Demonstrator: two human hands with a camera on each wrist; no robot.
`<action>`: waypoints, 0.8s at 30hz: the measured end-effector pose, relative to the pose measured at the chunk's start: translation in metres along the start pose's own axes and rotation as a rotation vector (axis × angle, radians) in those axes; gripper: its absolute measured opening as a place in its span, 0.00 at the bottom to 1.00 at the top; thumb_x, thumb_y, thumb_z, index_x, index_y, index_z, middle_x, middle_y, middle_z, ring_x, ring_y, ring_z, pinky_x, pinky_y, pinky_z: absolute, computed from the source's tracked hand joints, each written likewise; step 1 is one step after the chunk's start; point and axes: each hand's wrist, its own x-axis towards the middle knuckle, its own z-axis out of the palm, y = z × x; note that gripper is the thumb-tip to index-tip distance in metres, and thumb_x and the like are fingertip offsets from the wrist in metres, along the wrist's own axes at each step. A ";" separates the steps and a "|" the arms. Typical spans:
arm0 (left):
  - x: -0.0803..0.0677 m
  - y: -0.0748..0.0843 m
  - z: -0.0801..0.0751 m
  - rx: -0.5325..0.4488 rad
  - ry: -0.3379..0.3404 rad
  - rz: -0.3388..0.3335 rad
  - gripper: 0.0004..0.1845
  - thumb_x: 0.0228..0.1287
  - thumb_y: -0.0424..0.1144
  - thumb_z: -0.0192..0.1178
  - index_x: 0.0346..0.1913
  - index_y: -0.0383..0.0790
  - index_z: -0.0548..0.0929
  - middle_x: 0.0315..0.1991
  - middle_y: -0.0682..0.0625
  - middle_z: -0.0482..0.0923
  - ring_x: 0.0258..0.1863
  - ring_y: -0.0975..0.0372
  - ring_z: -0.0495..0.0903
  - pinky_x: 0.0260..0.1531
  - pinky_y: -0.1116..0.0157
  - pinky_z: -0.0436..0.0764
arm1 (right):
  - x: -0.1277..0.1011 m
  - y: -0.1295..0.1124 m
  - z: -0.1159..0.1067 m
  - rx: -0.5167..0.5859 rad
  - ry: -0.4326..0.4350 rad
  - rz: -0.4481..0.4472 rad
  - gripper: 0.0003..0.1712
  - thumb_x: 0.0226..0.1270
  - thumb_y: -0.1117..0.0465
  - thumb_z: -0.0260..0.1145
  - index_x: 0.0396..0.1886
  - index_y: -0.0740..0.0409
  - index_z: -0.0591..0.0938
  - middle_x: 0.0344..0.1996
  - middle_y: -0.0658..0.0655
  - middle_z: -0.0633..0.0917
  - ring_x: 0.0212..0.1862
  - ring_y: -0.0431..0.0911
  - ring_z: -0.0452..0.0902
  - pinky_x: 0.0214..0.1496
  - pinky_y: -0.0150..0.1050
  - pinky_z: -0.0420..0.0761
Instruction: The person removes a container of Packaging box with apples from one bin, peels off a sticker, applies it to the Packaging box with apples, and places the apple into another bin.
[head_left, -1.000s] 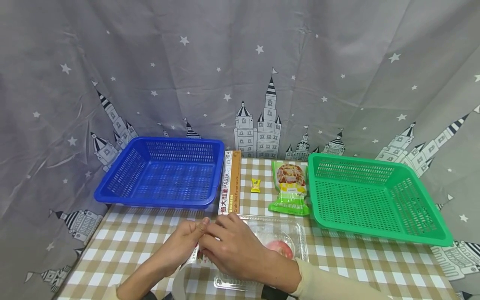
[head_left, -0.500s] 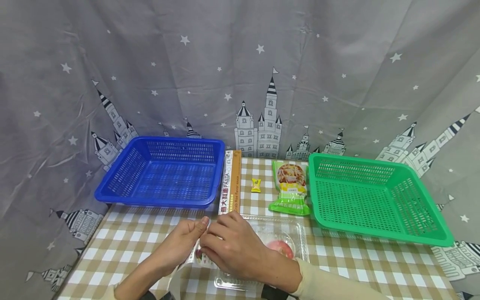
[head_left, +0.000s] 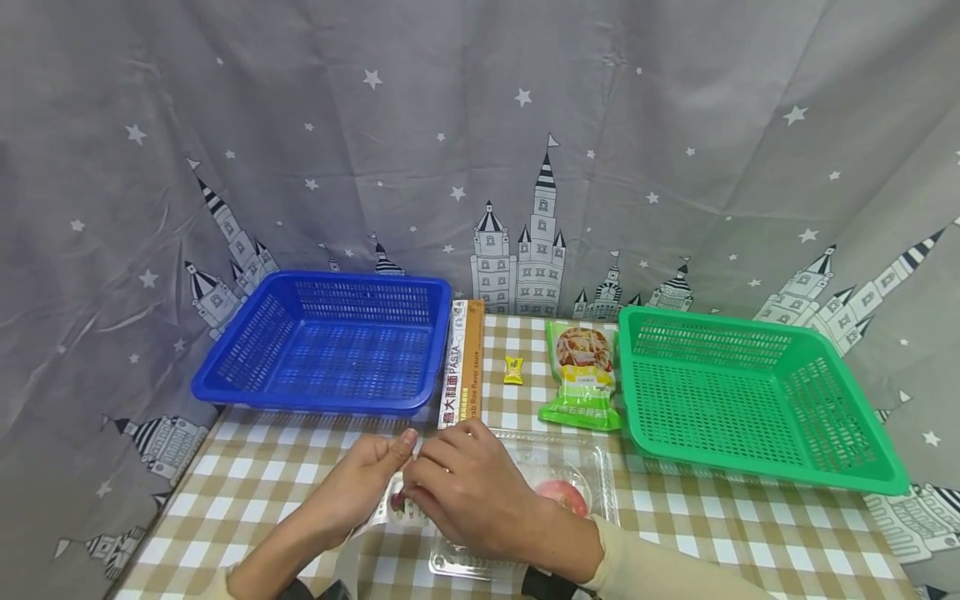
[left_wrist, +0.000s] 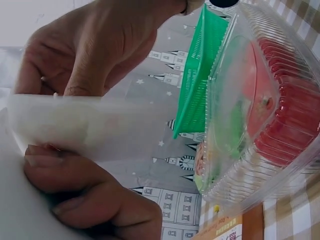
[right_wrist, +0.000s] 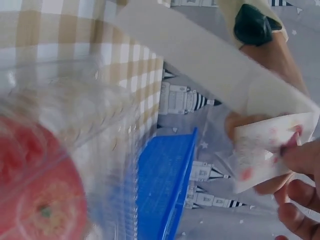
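Observation:
Both hands meet at the front of the table in the head view, fingers close together. Between them is a white label strip (right_wrist: 200,60), its end printed in pinkish red (right_wrist: 262,145). My right hand (head_left: 472,487) pinches the printed end between thumb and fingers. My left hand (head_left: 356,483) holds the strip from the other side, thumb up. In the left wrist view the strip (left_wrist: 90,125) spans between the two hands, and the left fingers (left_wrist: 85,180) curl beneath it. A clear plastic clamshell box (left_wrist: 225,145), with a red round fruit (head_left: 566,497) inside, lies partly under the right forearm.
A blue basket (head_left: 315,400) stands back left and a green basket (head_left: 750,475) at right. Between them lie a pasta box (head_left: 461,367), a small yellow packet (head_left: 513,371) and a green food bag (head_left: 583,375). A grey curtain (head_left: 420,167) hangs behind.
Both hands stay in nearly the same place, with small finger movements. The printed end of the strip has shifted slightly and shows more between them.

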 end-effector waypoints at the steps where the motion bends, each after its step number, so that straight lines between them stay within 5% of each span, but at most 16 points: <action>1: 0.000 0.001 0.000 -0.020 -0.011 0.002 0.32 0.80 0.51 0.41 0.28 0.28 0.80 0.23 0.46 0.79 0.26 0.62 0.77 0.27 0.67 0.77 | 0.000 0.001 0.000 0.023 0.012 0.011 0.04 0.67 0.54 0.64 0.34 0.48 0.82 0.34 0.44 0.81 0.39 0.41 0.77 0.44 0.37 0.72; 5: 0.000 0.001 0.001 -0.073 -0.034 0.015 0.31 0.80 0.50 0.40 0.26 0.31 0.78 0.22 0.47 0.79 0.23 0.64 0.77 0.24 0.68 0.78 | -0.003 0.004 0.000 0.098 0.053 0.033 0.04 0.66 0.55 0.67 0.35 0.48 0.84 0.33 0.44 0.82 0.39 0.40 0.77 0.46 0.36 0.73; 9: 0.000 0.001 0.002 -0.044 0.023 0.036 0.30 0.80 0.50 0.40 0.20 0.36 0.71 0.17 0.50 0.74 0.19 0.65 0.72 0.20 0.70 0.73 | -0.007 0.005 0.002 0.148 0.055 0.078 0.07 0.64 0.52 0.70 0.36 0.49 0.84 0.33 0.43 0.82 0.38 0.38 0.77 0.46 0.33 0.73; 16: 0.000 0.000 0.000 -0.087 0.062 0.060 0.30 0.81 0.51 0.38 0.19 0.36 0.65 0.14 0.53 0.69 0.14 0.67 0.68 0.14 0.72 0.70 | -0.016 0.010 0.003 0.343 -0.027 0.237 0.08 0.62 0.52 0.71 0.36 0.50 0.85 0.33 0.42 0.84 0.37 0.34 0.78 0.40 0.28 0.72; 20: 0.000 0.000 -0.002 -0.083 0.037 0.073 0.33 0.81 0.51 0.38 0.20 0.27 0.64 0.14 0.55 0.68 0.13 0.67 0.67 0.13 0.72 0.69 | -0.019 0.015 0.001 0.446 -0.074 0.298 0.04 0.62 0.58 0.71 0.31 0.50 0.84 0.28 0.42 0.84 0.33 0.33 0.77 0.39 0.29 0.73; 24: -0.002 -0.002 -0.007 0.030 -0.003 0.177 0.27 0.80 0.42 0.44 0.23 0.26 0.70 0.16 0.58 0.64 0.16 0.70 0.63 0.14 0.71 0.64 | -0.020 0.021 -0.005 0.453 -0.114 0.358 0.04 0.65 0.59 0.69 0.31 0.53 0.83 0.28 0.43 0.84 0.34 0.33 0.78 0.43 0.33 0.75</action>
